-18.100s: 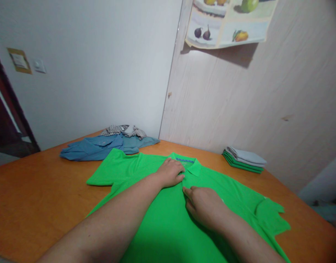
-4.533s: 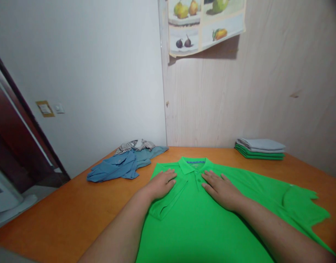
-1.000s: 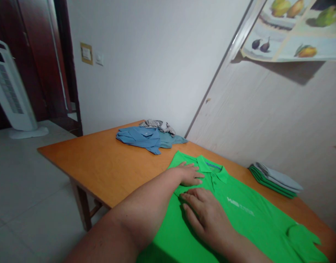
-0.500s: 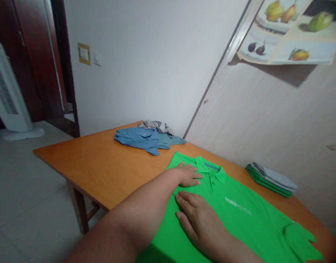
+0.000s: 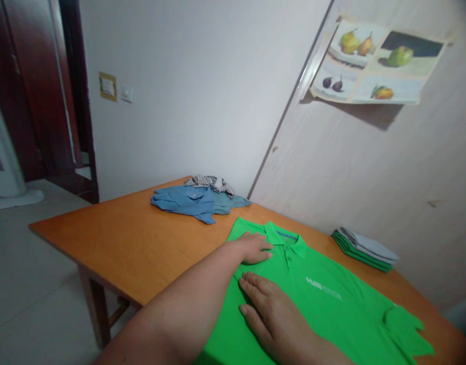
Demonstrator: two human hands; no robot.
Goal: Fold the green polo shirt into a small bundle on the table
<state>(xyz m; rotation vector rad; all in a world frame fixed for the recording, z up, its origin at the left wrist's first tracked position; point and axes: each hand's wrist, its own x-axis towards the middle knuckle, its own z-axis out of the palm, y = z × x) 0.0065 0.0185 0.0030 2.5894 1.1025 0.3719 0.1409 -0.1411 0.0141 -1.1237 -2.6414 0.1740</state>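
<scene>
**A:** Where are the edges, and where is there room?

**B:** A wooden table (image 5: 122, 238) fills the middle, with its left corner jutting toward a tiled floor. A broad bare patch of wood lies left of a green polo (image 5: 331, 309). The polo lies face up and covers the near right part. Its near left side reaches the table's front edge, and one sleeve lies flat by the right edge. Walls close off the far side.

**A:** How many things are there?

**B:** One polo is spread out. One loose pile (image 5: 190, 198) sits at the far corner, made of two blue pieces and a striped one. One folded stack (image 5: 364, 246) lies by the wall, green below and grey on top; I cannot count its layers. One fruit poster (image 5: 373, 66) hangs above.

**A:** And the hands?

**B:** There are two, both bare and both on the polo. The left hand (image 5: 253, 248) rests palm down just beside the collar, fingers together. The right hand (image 5: 269, 314) lies flat nearer the body, fingers straight and slightly apart, pointing up and left. Neither grips anything
</scene>
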